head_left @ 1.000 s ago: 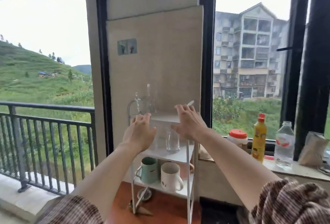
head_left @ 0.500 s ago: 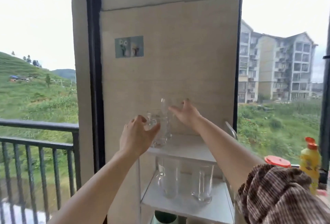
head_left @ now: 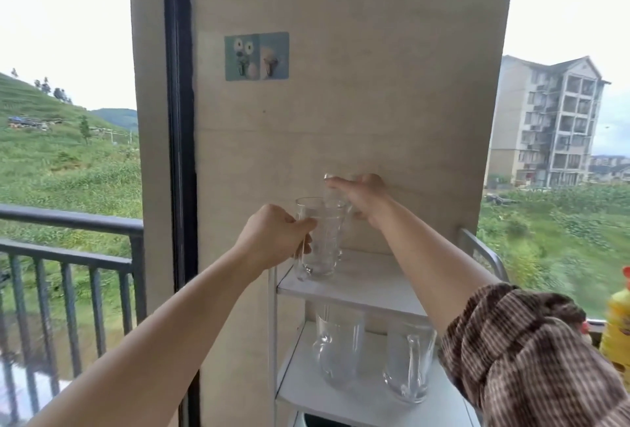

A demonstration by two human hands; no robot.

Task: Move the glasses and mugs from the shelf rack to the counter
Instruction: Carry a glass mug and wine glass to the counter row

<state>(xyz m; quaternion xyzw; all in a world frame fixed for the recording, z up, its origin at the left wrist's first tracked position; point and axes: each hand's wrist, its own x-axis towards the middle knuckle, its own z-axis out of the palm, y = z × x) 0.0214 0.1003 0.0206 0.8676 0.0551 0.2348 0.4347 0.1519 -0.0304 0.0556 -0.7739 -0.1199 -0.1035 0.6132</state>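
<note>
Head view shows the left hand with fingers wrapped around a clear glass on the top shelf of the white shelf rack, while the right hand has its fingers closed over a second glass just behind. Two more glass mugs stand on the shelf below.

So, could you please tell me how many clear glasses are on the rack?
4: one on the top shelf in the left hand, a taller one behind it under the right hand, and two on the shelf below. Lower shelves are hidden.
</note>
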